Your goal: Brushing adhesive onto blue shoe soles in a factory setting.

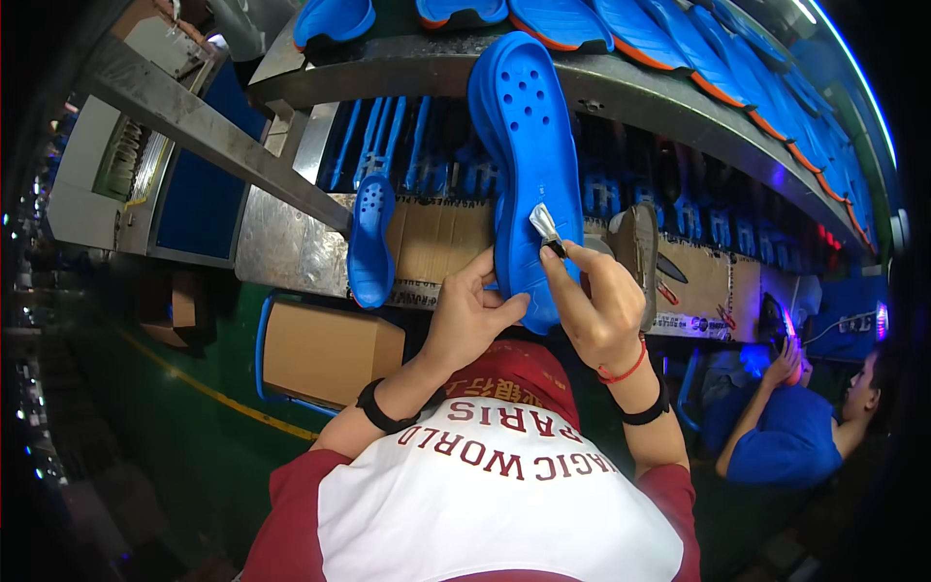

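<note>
A long blue foam shoe sole (529, 126) with a cluster of small holes at its far end stands in front of me, its far end near the metal shelf edge. My left hand (473, 315) grips its near left edge, thumb lying on the upper face. In my right hand (599, 306) is a small tool with a silvery-white flat head (543, 223) and a dark neck, pinched between thumb and fingers. Its head lies over the middle of the sole; whether it touches cannot be made out. Another blue sole (371, 242) rests to the left, at the bench edge.
Several blue soles with orange edges (650, 44) line the metal shelf (388, 80). Cardboard (436, 242) covers the bench. A brown shoe-shaped piece (635, 247) and red-handled scissors (667, 291) lie right. A cardboard box (330, 349) stands lower left. A co-worker in blue (786, 436) sits right.
</note>
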`<action>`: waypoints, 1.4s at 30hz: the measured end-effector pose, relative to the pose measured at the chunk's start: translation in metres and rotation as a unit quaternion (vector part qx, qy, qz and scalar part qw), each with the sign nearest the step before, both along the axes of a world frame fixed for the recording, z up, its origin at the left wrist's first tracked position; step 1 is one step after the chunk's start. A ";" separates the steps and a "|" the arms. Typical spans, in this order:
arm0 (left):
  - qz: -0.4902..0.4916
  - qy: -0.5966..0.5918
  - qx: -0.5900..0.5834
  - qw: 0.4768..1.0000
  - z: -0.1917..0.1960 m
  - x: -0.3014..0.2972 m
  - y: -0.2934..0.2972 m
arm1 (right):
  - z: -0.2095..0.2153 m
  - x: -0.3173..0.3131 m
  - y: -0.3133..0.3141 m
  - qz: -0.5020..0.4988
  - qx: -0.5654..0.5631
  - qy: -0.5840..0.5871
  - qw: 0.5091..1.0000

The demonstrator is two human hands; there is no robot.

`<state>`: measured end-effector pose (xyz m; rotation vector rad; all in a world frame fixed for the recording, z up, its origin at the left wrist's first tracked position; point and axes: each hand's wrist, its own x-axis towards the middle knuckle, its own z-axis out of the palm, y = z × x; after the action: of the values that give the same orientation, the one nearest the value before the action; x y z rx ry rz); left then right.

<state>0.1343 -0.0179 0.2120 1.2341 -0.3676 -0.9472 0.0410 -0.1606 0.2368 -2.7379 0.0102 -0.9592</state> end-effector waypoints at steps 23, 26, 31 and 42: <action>0.012 -0.021 0.014 1.000 -0.004 0.010 0.008 | -0.003 -0.002 0.011 -0.045 0.166 0.044 0.984; 0.009 -0.017 0.013 1.000 -0.009 0.011 0.011 | -0.001 -0.005 -0.006 -0.060 0.434 0.011 0.899; -0.002 -0.023 -0.005 1.000 -0.009 0.010 0.011 | -0.009 -0.009 -0.018 -0.052 0.585 0.005 0.809; -0.021 0.014 -0.014 1.000 -0.001 0.012 0.010 | -0.012 -0.004 -0.006 -0.036 0.502 -0.003 0.864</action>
<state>0.1461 -0.0084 0.2113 1.1910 -0.3835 -0.9915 0.0366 -0.1669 0.2252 -1.7616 0.4746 -0.6816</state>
